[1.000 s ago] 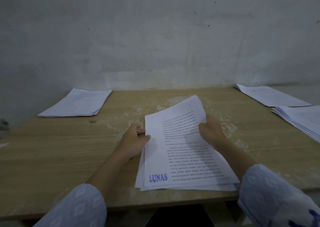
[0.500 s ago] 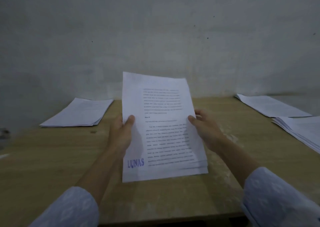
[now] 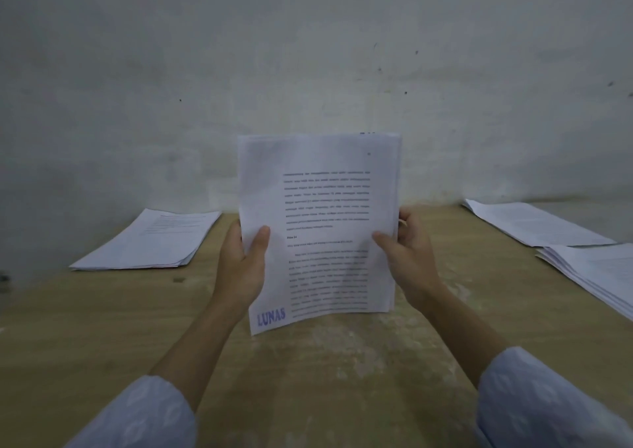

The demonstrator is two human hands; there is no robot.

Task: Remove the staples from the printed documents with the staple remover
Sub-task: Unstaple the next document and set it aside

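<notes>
Document (image 3: 318,214) upright at centre, above bench (image 3: 102,327), in front of wall (image 3: 308,53). Left grip (image 3: 243,269) at its 9 o'clock edge, right grip (image 3: 407,259) at 3 o'clock edge. Flat paper stack (image 3: 150,240) on bench at 10 o'clock. Sheet (image 3: 537,223) at 2 o'clock; another stack (image 3: 596,273) just in front, 3 o'clock.

1. Held document (image 3: 318,228): thin white paper, matt, several sheets, printed in dark ink with a blue "LUNAS" stamp (image 3: 271,317) at the lower left corner; the lower edge curves limply.
2. Table (image 3: 102,327): pale wood with visible grain, dull finish, worn and blotched with whitish patches near the middle.
3. Paper stacks, left (image 3: 150,240) and right (image 3: 534,223): the same matt white printed paper, lying flat.
4. Wall (image 3: 308,70): rough whitewashed plaster, matt, speckled with dark marks.
5. Sleeves (image 3: 548,403): soft light-blue cloth with a faint paler pattern.
</notes>
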